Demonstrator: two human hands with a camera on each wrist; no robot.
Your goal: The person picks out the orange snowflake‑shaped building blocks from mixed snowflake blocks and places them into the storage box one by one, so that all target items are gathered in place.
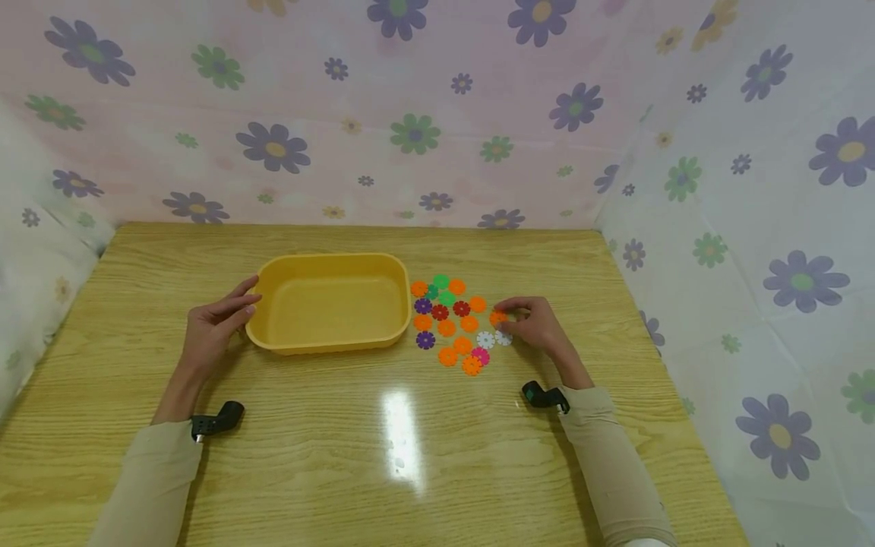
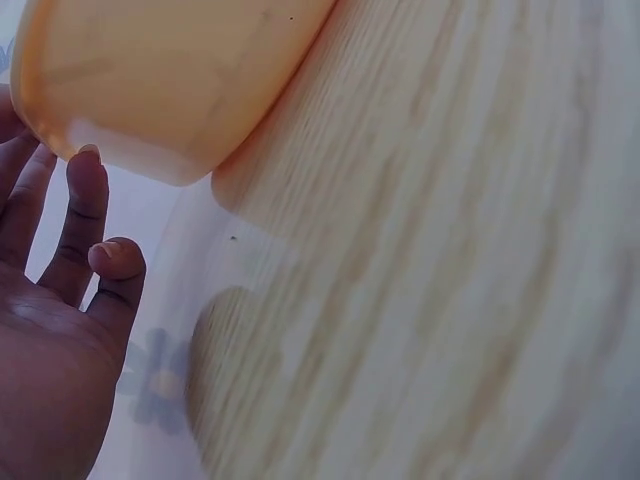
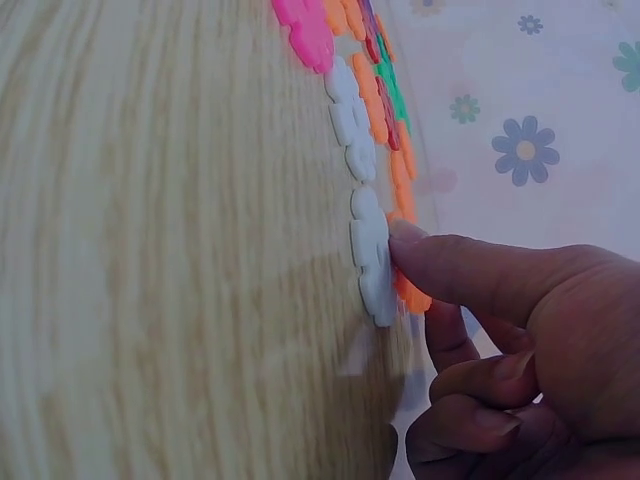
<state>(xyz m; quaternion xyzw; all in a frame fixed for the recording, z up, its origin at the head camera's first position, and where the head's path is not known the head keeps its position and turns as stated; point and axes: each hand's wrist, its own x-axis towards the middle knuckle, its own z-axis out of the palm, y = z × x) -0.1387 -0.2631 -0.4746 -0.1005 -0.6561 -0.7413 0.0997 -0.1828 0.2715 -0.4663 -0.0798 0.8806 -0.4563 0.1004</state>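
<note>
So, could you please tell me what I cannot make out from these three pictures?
- Head view: part of the orange flower disc is hidden by the right hand; whether it is lifted, I cannot tell.
- Left wrist view: the top edge cuts off the yellow basin, and the left edge the left hand.
- Right wrist view: the top edge cuts off the pink flower disc.
</note>
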